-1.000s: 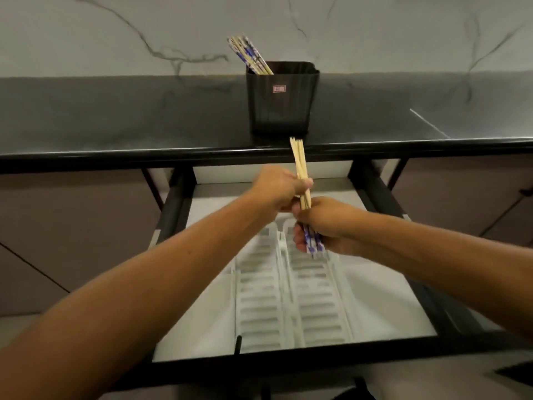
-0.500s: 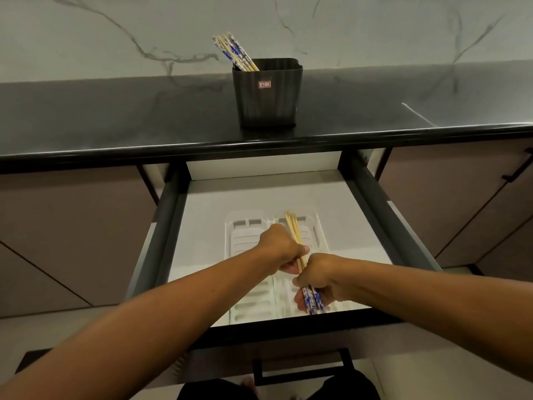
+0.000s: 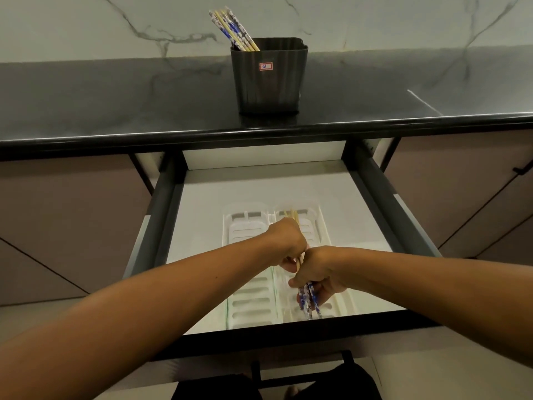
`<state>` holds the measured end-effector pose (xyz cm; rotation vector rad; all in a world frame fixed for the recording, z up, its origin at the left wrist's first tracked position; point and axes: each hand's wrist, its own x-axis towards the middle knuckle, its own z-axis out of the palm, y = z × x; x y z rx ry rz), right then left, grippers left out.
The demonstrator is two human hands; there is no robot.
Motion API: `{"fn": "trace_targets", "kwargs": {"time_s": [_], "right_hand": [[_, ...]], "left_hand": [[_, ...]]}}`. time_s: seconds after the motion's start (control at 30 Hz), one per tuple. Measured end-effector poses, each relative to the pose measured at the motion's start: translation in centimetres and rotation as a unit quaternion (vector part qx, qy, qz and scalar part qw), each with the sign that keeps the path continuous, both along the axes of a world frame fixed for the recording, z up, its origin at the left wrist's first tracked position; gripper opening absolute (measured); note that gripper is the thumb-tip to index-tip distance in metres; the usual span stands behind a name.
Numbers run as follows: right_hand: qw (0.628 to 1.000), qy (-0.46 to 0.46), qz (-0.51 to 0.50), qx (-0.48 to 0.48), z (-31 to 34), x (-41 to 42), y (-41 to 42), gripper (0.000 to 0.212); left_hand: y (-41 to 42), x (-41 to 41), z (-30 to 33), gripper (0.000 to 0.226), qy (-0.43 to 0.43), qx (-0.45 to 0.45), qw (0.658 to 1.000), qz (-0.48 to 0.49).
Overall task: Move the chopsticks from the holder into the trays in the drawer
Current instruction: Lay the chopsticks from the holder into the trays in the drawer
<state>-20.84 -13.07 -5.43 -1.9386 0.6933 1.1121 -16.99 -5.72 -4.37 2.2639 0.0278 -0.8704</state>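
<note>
Partway: both hands' fingers [image 3: 291,265] clamped on slim blue-patterned wooden chopsticks [image 3: 309,301] over right white slotted plastic tray [image 3: 317,226]; more waiting in dark ribbed holder [image 3: 269,82].

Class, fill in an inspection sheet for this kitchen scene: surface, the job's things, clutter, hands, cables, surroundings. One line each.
Surface: dark countertop, glossy, above an open drawer with a white floor.
Job's things: black holder on the counter with several chopsticks in it; two white trays side by side in the drawer; a bundle of chopsticks held low over the right tray.
Clutter: nothing seen.
Hands: left hand and right hand both closed on the bundle.
Cables: nothing seen.
Surroundings: marble-look wall behind; cabinet fronts either side.
</note>
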Motion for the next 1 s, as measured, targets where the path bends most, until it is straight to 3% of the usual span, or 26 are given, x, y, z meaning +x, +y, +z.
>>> {"fn": "trace_targets", "kwargs": {"time_s": [0.1,0.4,0.57,0.77,1.0], "right_hand": [[1.0,-0.003,0.002,0.009,0.0,0.1,-0.1,0.031],[1.0,-0.016,0.005,0.016,0.7,0.0,-0.8,0.035],[0.999,-0.044,-0.007,0.017,2.2,0.2,-1.2,0.033],[0.974,-0.216,-0.064,0.024,6.9,3.9,-2.2,0.018],[0.887,-0.451,-0.081,0.055,15.1,11.0,-2.7,0.011]], "left_hand": [[-0.1,0.1,0.0,0.011,0.014,-0.011,1.0,0.002],[0.2,-0.3,0.8,0.014,0.029,0.001,0.999,-0.014],[0.8,0.3,1.5,0.02,0.015,-0.047,0.999,0.012],[1.8,3.7,4.8,0.02,-0.11,-0.18,0.973,0.092],[1.7,10.2,11.1,0.017,-0.263,-0.299,0.896,0.198]]}}
